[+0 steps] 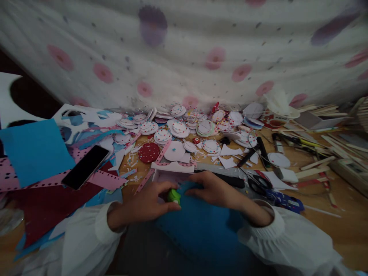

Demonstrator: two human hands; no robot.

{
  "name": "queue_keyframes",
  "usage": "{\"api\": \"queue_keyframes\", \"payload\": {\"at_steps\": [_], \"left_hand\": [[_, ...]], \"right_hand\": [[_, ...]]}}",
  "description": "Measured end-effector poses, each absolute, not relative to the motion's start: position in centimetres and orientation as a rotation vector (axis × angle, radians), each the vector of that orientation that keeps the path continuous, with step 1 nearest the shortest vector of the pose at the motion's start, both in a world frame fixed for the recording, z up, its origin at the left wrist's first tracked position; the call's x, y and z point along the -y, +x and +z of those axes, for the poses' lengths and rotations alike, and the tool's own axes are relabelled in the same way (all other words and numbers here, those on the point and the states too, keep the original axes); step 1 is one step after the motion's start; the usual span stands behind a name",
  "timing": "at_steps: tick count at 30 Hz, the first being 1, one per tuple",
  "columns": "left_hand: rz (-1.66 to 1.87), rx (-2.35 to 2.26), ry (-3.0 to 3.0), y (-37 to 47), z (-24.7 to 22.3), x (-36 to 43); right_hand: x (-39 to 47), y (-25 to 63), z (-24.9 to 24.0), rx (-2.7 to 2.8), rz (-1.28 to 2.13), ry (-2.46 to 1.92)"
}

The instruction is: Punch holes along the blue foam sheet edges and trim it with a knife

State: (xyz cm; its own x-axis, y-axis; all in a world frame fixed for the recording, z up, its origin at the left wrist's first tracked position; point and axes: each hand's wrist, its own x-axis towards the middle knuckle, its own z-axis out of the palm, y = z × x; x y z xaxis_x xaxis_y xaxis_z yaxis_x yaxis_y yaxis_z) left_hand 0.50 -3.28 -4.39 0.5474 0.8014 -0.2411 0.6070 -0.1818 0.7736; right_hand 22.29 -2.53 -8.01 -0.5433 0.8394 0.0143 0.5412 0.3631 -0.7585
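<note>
My left hand (156, 203) is closed around a small bright green craft punch (174, 196), with the thumb on its near side. The punch sits at the upper left edge of a large blue sheet (204, 226). My right hand (212, 189) pinches the top edge of that sheet, just right of the punch. A row of small dark marks runs along the sheet's lower left edge. The sheet hangs toward me over a dark area, and its far end is blurred. Just behind my hands lies an open white box (172, 172).
Many round white paper pieces with coloured dots (178, 128) are heaped at the back. On the left lie a black phone (85, 167), a blue square (37, 151) and pink strips. To the right are scissors (260, 184), a blue glue gun (284, 200) and wooden sticks (314, 172).
</note>
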Motion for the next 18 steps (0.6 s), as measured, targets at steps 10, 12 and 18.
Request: {"api": "queue_keyframes", "payload": {"at_steps": [10,12,18], "left_hand": [[0.131,-1.246,1.994,-0.1,-4.7,3.7],[0.149,-1.261,2.041,0.0,-5.0,3.9],[0.132,-1.155,2.094,0.6,-6.0,4.0]], "right_hand": [[2.7,22.2,-7.7,2.16,1.127,-1.22],[2.8,22.1,-7.3,2.181,1.12,-1.214],[2.9,20.8,-6.3,2.348,1.056,-1.143]]}}
